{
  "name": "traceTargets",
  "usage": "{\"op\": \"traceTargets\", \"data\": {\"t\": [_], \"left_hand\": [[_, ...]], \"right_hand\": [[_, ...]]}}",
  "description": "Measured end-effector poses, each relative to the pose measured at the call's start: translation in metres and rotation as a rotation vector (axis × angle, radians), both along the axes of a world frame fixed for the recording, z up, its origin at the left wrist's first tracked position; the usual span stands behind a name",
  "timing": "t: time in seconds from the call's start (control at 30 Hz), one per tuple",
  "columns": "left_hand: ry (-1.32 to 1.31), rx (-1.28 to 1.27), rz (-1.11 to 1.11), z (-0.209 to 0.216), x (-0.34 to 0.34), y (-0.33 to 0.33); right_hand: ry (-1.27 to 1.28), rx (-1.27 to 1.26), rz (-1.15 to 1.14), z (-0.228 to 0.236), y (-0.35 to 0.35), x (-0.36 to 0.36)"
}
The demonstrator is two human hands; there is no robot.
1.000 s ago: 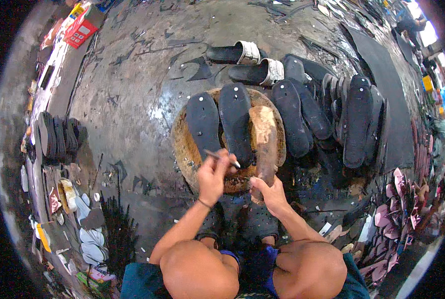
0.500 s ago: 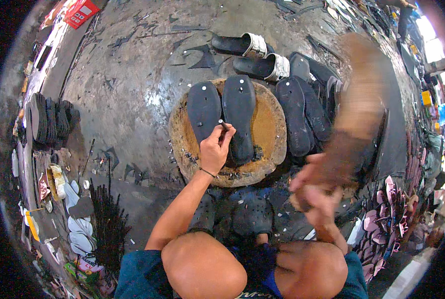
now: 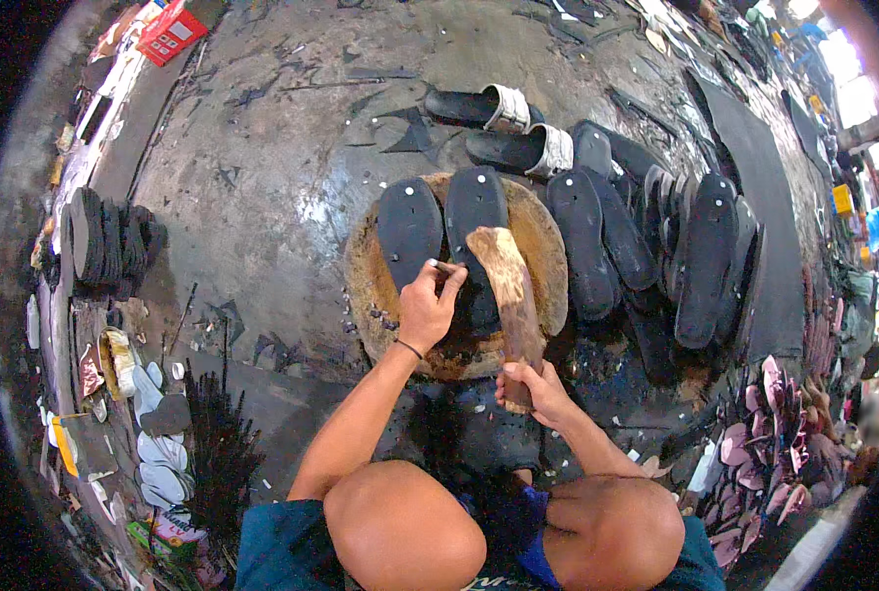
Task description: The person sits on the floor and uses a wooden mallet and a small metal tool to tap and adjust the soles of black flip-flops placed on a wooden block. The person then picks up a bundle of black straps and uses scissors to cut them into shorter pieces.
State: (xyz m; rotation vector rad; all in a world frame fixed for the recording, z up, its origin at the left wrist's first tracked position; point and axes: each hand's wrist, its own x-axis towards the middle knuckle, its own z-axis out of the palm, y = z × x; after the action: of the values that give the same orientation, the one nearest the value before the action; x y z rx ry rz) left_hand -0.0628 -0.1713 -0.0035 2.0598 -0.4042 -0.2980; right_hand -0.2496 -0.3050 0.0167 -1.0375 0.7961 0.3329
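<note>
A round wooden chopping block stands before my knees, with two black shoe soles lying side by side on it, a left sole and a right sole. My left hand pinches a short, dark punch-like tool over the inner edges of the soles. Whether its tip touches the rubber is hidden by my fingers. My right hand is wrapped round the lower end of a rough wooden club. The club's pale, worn head covers part of the right sole.
More black soles lean right of the block. Behind them lie two white-strapped slides. Stacked soles stand at the left, above a bundle of thin dark strips. Pink sole pieces are heaped at the right; rubber scraps litter the floor.
My right hand and the club, blurred and swung out to the right before, are now over the block's right half. The left hand keeps its pinch on the tool, its angle slightly changed.
</note>
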Motion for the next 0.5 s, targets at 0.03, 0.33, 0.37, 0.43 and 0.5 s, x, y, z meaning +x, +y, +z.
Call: {"op": "traceTargets", "data": {"t": [0.03, 0.33, 0.37, 0.43, 0.5], "left_hand": [[0.273, -0.357, 0.181, -0.012, 0.006, 0.001], [0.429, -0.343, 0.025, 0.013, -0.096, 0.042], [0.514, -0.514, 0.142, 0.011, -0.092, 0.044], [0.587, -0.665, 0.296, 0.006, -0.063, 0.051], [0.4, -0.632, 0.311, 0.002, -0.028, 0.048]], "right_hand": [[0.013, -0.013, 0.0, -0.002, 0.0, -0.002], [-0.133, -0.106, -0.079, -0.011, 0.031, 0.007], [-0.127, -0.184, -0.046, -0.006, 0.032, 0.008], [-0.08, -0.368, -0.018, 0.017, 0.032, 0.013], [-0.077, -0.303, -0.028, 0.023, 0.021, 0.003]]}}
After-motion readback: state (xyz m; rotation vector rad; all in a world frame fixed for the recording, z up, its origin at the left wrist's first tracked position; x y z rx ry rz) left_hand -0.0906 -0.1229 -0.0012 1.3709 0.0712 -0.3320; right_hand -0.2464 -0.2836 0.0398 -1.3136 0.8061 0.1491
